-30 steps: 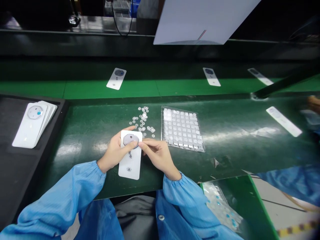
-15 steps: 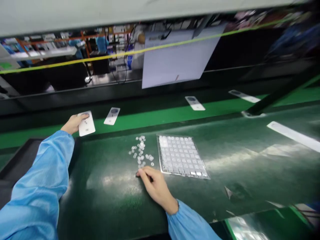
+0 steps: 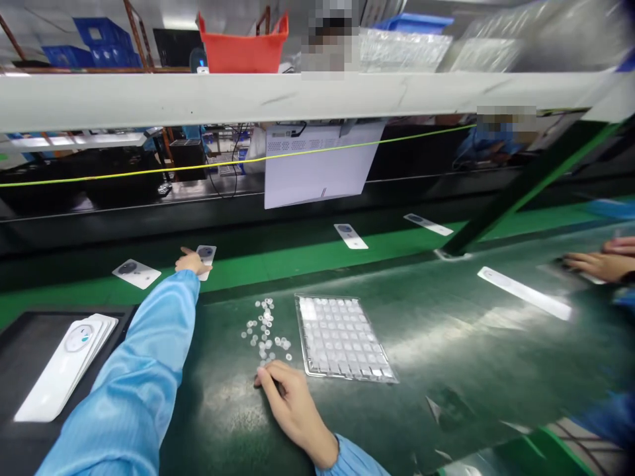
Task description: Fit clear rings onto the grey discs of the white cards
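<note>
My left hand (image 3: pixel 192 262) reaches over the green strip at the back with its fingers spread. It is at the near left side of a white rectangular panel (image 3: pixel 206 254) with a dark round ring, partly covering it. A similar white panel (image 3: pixel 142 276) lies flat to the left. My right hand (image 3: pixel 290 400) rests on the green table, thumb and forefinger pinched together; what is between them, if anything, is hidden. Just beyond its fingertips lie several small clear round discs (image 3: pixel 266 317). Right of them is a clear tray (image 3: pixel 342 337) with rows of small compartments.
A black tray (image 3: pixel 24 344) at left bears a stack of white panels (image 3: pixel 62 377). Further panels (image 3: pixel 351 237) lie along the strip (image 3: pixel 278 264). A green post (image 3: pixel 516 192) stands at right, near a long white panel (image 3: pixel 526 293) and another person's hands (image 3: pixel 602 263).
My left hand has let go of the white panel, which lies on the strip, and has moved right to another one. My right hand stays pinched by the discs. The view has tilted up.
</note>
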`<state>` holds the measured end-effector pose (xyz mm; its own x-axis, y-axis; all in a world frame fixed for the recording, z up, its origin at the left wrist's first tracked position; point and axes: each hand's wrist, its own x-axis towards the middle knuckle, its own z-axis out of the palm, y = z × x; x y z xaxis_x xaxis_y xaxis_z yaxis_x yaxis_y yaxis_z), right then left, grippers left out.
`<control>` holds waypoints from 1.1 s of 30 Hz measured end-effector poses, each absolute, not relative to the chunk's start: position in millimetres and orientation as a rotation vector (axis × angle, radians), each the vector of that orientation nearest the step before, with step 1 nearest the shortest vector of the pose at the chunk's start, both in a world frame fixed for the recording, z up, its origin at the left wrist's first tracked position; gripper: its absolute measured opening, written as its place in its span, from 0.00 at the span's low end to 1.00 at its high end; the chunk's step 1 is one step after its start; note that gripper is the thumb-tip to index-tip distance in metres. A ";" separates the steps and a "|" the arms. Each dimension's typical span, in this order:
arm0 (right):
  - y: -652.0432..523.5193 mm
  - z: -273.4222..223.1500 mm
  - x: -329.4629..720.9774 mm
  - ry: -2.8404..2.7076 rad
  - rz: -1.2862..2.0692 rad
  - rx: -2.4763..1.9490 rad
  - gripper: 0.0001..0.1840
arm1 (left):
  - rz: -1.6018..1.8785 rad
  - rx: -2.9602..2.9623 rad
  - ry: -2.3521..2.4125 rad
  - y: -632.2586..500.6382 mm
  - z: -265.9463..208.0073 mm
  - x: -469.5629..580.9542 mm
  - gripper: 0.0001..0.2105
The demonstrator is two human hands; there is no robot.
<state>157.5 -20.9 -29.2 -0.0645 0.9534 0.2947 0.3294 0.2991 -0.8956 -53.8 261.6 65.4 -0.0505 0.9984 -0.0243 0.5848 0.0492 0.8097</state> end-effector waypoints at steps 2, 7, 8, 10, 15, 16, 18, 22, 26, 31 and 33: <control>-20.4 -30.2 158.4 -1.575 0.817 -1.200 0.28 | 0.922 1.540 1.652 254.1 74.6 -58.8 0.29; -17.3 -31.6 160.6 -1.305 0.997 -1.159 0.24 | 1.049 1.432 1.420 167.0 53.5 -44.1 0.27; -17.2 -31.2 160.0 -1.248 1.047 -1.126 0.25 | 1.042 1.420 1.367 137.1 41.3 -36.6 0.28; -18.7 -29.9 157.6 -1.215 1.170 -1.053 0.27 | 1.019 1.393 1.278 72.7 17.1 -22.2 0.28; -31.4 -25.9 152.8 -1.373 1.449 -0.954 0.21 | 0.987 1.246 1.162 -29.2 -8.1 -12.9 0.24; -34.1 -25.5 153.0 -1.404 1.470 -0.958 0.21 | 0.982 1.205 1.150 -32.3 -7.8 -15.0 0.24; -37.9 -25.2 153.9 -1.477 1.486 -0.986 0.22 | 0.991 1.097 1.076 -27.3 -5.9 -19.0 0.25; -39.7 -27.2 155.0 -1.622 1.429 -1.068 0.24 | 1.058 0.842 0.937 -8.3 -4.2 -16.4 0.23; -39.7 -28.3 153.6 -1.661 1.373 -1.102 0.23 | 1.069 0.729 0.971 -5.8 -5.7 -7.3 0.23; -41.1 -27.6 152.1 -1.726 1.308 -1.133 0.22 | 1.030 0.811 1.016 -9.0 -8.1 -9.7 0.22; -41.8 -28.0 153.5 -1.759 1.251 -1.147 0.22 | 1.036 0.866 1.040 -9.3 -8.5 -11.5 0.21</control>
<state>153.5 -41.8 -28.0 -0.3774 0.9253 0.0380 0.2678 0.1483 -0.9520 -11.5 -9.3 -8.5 0.1596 0.9537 -0.2550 -0.2510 0.2891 0.9238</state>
